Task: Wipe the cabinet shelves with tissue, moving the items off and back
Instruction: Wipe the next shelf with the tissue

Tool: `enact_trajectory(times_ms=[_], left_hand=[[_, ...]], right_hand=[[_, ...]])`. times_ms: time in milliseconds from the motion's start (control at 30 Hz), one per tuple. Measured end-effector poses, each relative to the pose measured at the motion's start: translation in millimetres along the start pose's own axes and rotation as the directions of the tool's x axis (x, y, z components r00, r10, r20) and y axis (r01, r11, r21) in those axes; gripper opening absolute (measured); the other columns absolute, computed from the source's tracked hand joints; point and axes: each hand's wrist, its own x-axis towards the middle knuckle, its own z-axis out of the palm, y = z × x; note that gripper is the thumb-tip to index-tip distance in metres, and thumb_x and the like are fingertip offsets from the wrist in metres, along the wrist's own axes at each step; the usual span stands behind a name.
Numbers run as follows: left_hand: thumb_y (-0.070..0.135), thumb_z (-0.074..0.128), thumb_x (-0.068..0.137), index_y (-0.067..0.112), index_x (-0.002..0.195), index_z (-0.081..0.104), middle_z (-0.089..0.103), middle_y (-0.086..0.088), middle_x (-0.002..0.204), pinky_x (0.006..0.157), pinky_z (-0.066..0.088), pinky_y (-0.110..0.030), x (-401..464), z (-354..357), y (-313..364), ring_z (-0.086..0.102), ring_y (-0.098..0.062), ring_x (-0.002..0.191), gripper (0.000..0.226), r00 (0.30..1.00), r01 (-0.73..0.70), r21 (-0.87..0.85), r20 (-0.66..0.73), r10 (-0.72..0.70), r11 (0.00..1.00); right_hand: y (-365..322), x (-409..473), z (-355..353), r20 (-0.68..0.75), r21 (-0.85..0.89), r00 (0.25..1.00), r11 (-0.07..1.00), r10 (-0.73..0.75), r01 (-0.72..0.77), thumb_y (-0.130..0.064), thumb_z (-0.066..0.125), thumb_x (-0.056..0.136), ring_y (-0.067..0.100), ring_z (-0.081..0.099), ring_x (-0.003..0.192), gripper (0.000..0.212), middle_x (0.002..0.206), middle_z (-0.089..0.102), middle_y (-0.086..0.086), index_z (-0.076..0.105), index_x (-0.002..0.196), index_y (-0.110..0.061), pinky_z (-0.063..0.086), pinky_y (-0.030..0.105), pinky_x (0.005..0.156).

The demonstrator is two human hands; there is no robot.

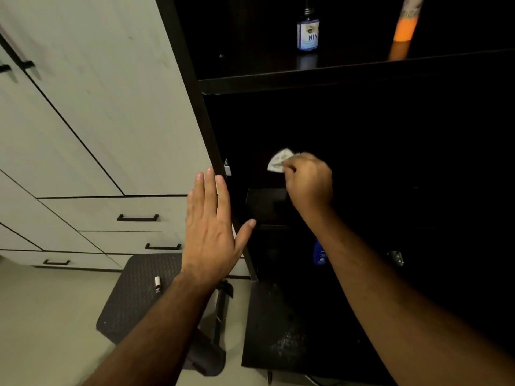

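Head view, inspected from the largest item down. Dark cabinet fills the right half of the frame; pale drawer fronts fill the left. Upper shelf, top centre, carries a blue-labelled bottle and an orange bottle, so it appears not to be the one under cleaning. Black stool, lower left, holds a small white item, too small to identify. Left hand, centre frame, is flat with fingers straight, resting against the cabinet's side edge, probably for bracing. Right hand has fingers curled round a crumpled tissue, centre frame inside the dark compartment, apparently wiping there.
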Motion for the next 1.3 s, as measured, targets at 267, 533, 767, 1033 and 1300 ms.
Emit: enact_trajectory(times_ms=[267,533,767,1033,1300], left_hand=[[0.059,0.034,0.096,0.004,0.154,-0.003,-0.006,-0.019,0.162,0.122,0.005,-0.045,-2.9,0.7,-0.1,-0.007,-0.029,0.15,0.087,0.999,0.034,0.041,-0.02,-0.033,0.999],[0.056,0.035,0.097,0.007,0.153,-0.006,-0.003,-0.02,0.161,0.121,0.012,-0.05,0.4,-8.1,-12.2,-0.005,-0.031,0.15,0.085,1.0,-0.014,0.084,-0.009,0.015,0.996],[0.056,0.036,0.097,0.006,0.154,-0.004,-0.004,-0.018,0.162,0.121,0.012,-0.05,1.4,-10.8,-12.7,-0.006,-0.029,0.15,0.086,1.0,-0.027,0.097,0.0,0.027,0.995],[0.057,0.034,0.097,0.006,0.153,-0.005,-0.004,-0.017,0.162,0.121,0.008,-0.046,3.8,-11.1,-11.9,-0.007,-0.028,0.15,0.085,1.0,-0.027,0.122,0.015,0.025,0.992],[0.056,0.033,0.098,0.009,0.154,-0.005,-0.005,-0.018,0.162,0.121,0.006,-0.046,5.5,-21.2,-19.2,-0.008,-0.029,0.15,0.082,0.999,-0.045,0.116,0.027,0.042,0.992]], right_hand=[[-54.4,66.4,-72.6,0.058,0.099,0.989,0.985,0.139,-0.144,-0.012,0.043,0.098,0.02,0.059,0.107,0.031,0.119,0.063,0.008,0.06,0.124,-0.011,0.035,0.017,0.076],[-44.0,45.3,-31.5,-0.026,0.038,0.985,0.984,-0.173,0.174,-0.009,0.062,0.088,0.028,0.068,0.077,0.015,0.085,0.07,0.009,0.075,0.093,-0.013,0.055,0.029,0.065],[-19.0,-10.8,11.6,0.395,-0.205,0.918,0.97,-0.04,0.13,-0.009,0.052,0.096,0.027,0.067,0.089,0.021,0.097,0.068,0.009,0.07,0.106,-0.014,0.044,0.03,0.064],[-64.2,38.9,-38.7,0.143,0.153,0.989,0.988,-0.026,0.004,-0.005,0.053,0.093,0.026,0.064,0.1,0.022,0.106,0.069,0.011,0.069,0.108,-0.007,0.047,0.025,0.078],[-94.8,61.8,-50.1,0.269,0.108,0.961,0.994,-0.058,0.029,-0.017,0.04,0.102,0.02,0.062,0.096,0.026,0.092,0.055,0.003,0.057,0.119,-0.009,0.042,0.024,0.071]])
